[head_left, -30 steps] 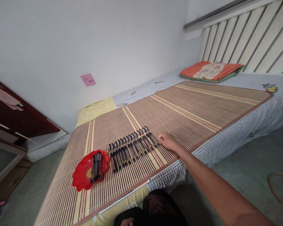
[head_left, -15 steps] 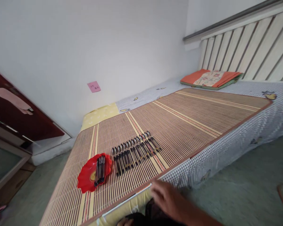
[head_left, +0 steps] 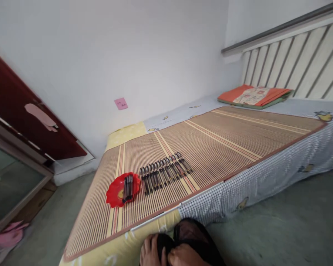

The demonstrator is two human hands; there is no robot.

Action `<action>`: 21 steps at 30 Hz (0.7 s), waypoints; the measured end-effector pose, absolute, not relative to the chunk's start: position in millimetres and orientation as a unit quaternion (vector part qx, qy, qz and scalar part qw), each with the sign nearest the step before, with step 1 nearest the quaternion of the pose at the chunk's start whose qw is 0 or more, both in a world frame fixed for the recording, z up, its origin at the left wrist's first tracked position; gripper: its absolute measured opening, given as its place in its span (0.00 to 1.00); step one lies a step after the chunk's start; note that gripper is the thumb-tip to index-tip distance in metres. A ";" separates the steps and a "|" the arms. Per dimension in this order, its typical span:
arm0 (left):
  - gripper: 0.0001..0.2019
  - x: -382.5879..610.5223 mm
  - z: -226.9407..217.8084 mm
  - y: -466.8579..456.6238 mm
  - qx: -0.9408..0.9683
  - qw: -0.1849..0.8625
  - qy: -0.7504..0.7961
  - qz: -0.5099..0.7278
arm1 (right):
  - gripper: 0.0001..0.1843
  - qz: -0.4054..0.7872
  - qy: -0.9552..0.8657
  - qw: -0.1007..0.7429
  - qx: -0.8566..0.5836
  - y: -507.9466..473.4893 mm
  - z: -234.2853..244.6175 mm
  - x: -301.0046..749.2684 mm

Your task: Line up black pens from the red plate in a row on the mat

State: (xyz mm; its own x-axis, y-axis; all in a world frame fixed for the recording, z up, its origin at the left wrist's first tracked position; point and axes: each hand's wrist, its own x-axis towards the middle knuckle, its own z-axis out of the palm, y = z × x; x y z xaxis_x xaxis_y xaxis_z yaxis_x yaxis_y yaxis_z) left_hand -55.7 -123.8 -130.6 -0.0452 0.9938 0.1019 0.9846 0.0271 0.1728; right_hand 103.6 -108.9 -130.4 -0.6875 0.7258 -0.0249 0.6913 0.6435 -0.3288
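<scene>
My left hand (head_left: 150, 252) rests at the bottom edge on dark cloth over my knee, fingers stretched out and lying on it. Beside it my right hand (head_left: 185, 255) is curled closed against the same cloth; whether anything is inside its fingers is hidden. Ahead, on a striped bamboo mat (head_left: 211, 147), lies a row of several dark pens (head_left: 165, 171), side by side and slanted. Left of the row sits a red scalloped dish (head_left: 115, 190) with a few more dark pens (head_left: 128, 188) in it. Both hands are apart from the pens and the dish.
The mat covers a bed with a checked sheet (head_left: 211, 197) and a yellow cloth (head_left: 127, 133). Folded orange bedding (head_left: 255, 96) lies by the white slatted headboard (head_left: 288, 59). A pink note (head_left: 121, 103) is on the wall. Pink cloth (head_left: 8, 234) lies at lower left.
My right hand has come down and back from the bed's edge to my knee. More of my left hand shows now. The view has shifted, so the bed's things sit further right.
</scene>
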 end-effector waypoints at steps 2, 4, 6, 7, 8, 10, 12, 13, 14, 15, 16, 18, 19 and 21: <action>0.23 -51.3 -116.8 -131.8 0.695 0.042 0.709 0.112 | 0.10 0.166 -0.899 0.068 -0.401 -120.1 -121.3 107.7; 0.23 -45.6 -101.5 -139.9 0.689 0.066 0.711 0.120 | 0.11 0.183 -0.889 0.098 -0.408 -131.4 -108.7 116.1; 0.23 -40.5 -87.9 -146.4 0.684 0.089 0.710 0.137 | 0.12 0.201 -0.881 0.115 -0.412 -139.4 -98.5 124.3; 0.23 -38.6 -82.5 -148.9 0.682 0.100 0.710 0.146 | 0.13 0.207 -0.879 0.118 -0.413 -141.9 -95.7 127.3; 0.22 -37.3 -78.5 -150.9 0.680 0.111 0.709 0.153 | 0.13 0.211 -0.878 0.117 -0.413 -143.6 -94.4 129.3; 0.20 -36.0 -74.2 -154.3 0.679 0.129 0.704 0.162 | 0.13 0.212 -0.880 0.111 -0.411 -145.4 -95.5 131.2; 0.19 -35.2 -74.1 -157.9 0.682 0.139 0.701 0.157 | 0.12 0.207 -0.882 0.115 -0.408 -146.0 -98.1 131.7; 0.20 -34.6 -74.9 -159.8 0.681 0.140 0.704 0.146 | 0.12 0.203 -0.882 0.118 -0.408 -146.2 -98.6 132.1; 0.23 -33.6 -75.8 -161.6 0.678 0.137 0.710 0.130 | 0.12 0.198 -0.882 0.121 -0.410 -146.4 -98.3 132.8; 0.26 -32.2 -76.6 -163.3 0.676 0.132 0.716 0.112 | 0.12 0.192 -0.881 0.124 -0.414 -146.6 -97.1 133.9; 0.30 -30.6 -77.1 -164.6 0.673 0.124 0.724 0.092 | 0.12 0.186 -0.880 0.126 -0.419 -146.7 -95.2 135.5; 0.34 -26.9 -76.9 -165.0 0.666 0.101 0.737 0.061 | 0.13 0.175 -0.877 0.129 -0.428 -146.8 -90.7 140.7; 0.34 -25.3 -76.4 -164.1 0.661 0.090 0.743 0.052 | 0.13 0.170 -0.875 0.133 -0.433 -146.6 -88.8 144.1; 0.31 -22.8 -75.2 -160.1 0.647 0.071 0.758 0.047 | 0.13 0.165 -0.868 0.144 -0.445 -145.9 -86.7 152.3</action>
State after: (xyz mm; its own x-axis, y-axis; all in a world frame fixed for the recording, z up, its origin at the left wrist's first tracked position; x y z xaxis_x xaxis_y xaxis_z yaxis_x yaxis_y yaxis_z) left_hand -22.8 -160.1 -75.2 -0.1529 0.9871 -0.0471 0.9738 0.1586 0.1629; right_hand 152.3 -145.9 -86.7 -0.5623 0.8205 0.1029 0.7251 0.5491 -0.4156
